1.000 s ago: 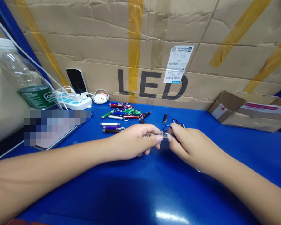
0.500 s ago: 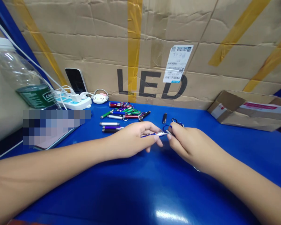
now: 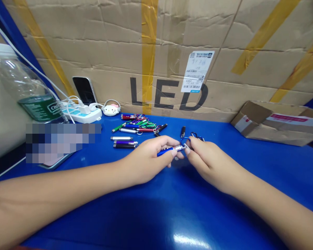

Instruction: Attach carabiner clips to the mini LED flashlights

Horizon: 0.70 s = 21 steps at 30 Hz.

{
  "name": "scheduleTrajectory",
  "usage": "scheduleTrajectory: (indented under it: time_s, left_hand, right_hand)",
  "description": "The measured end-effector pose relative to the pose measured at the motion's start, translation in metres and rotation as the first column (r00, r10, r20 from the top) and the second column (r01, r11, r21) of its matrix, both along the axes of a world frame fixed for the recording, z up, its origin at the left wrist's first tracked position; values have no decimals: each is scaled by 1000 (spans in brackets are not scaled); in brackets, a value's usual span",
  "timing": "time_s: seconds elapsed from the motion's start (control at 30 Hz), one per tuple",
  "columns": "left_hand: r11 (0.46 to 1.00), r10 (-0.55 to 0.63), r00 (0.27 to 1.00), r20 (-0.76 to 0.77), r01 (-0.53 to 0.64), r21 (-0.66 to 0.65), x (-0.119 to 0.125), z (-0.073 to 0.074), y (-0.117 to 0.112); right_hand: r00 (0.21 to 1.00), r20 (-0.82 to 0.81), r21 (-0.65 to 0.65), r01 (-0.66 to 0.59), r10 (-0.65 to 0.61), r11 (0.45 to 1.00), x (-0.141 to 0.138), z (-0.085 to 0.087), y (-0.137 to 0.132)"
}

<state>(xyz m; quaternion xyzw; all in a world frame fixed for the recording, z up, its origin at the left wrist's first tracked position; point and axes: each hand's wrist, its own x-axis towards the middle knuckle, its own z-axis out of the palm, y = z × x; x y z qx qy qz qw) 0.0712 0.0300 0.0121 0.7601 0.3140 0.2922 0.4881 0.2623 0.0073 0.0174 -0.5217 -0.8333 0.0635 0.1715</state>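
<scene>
Over the blue table, my left hand [image 3: 153,154] grips a small blue pen-shaped torch [image 3: 165,151] between thumb and fingers, its silver tip pointing right. My right hand [image 3: 208,158] pinches a blue carabiner [image 3: 185,140] right at that tip; whether the two are joined I cannot tell. Behind my right hand lie a short black torch [image 3: 183,131] and a dark carabiner [image 3: 194,134], partly covered by the fingers. Left of my left hand rest a silver torch [image 3: 121,138], a purple torch [image 3: 125,142] and a black torch [image 3: 124,146], side by side.
Several coloured torches with carabiners [image 3: 139,124] lie piled near the big cardboard box [image 3: 114,48]. At left are a power strip [image 3: 90,115], a standing phone [image 3: 83,91], a white cat-faced item [image 3: 111,109] and a clear plastic jar [image 3: 21,73]. A small open carton [image 3: 284,128] sits at right.
The blue torch now shows more of its barrel between my left fingers. My hands stay nearly in the same place, tip and carabiner still close together.
</scene>
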Motion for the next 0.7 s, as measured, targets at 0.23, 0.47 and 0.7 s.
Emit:
scheduleTrajectory:
  time_s: [0.23,0.47,0.7]
  left_hand:
    - [988,96,995,-39,-91,125,0,2,8]
    - [831,295,925,-239,-124,543,-29,15,53]
    - [720,456,802,-386,-77,690,-57,8,91]
  right_hand:
    - [998,-40,4,53,-53,999,-2,-7,4]
    - [977,-90,85,202,-194,976,26,-1,24]
    - [943,60,171,313,-327,934,77,-10,53]
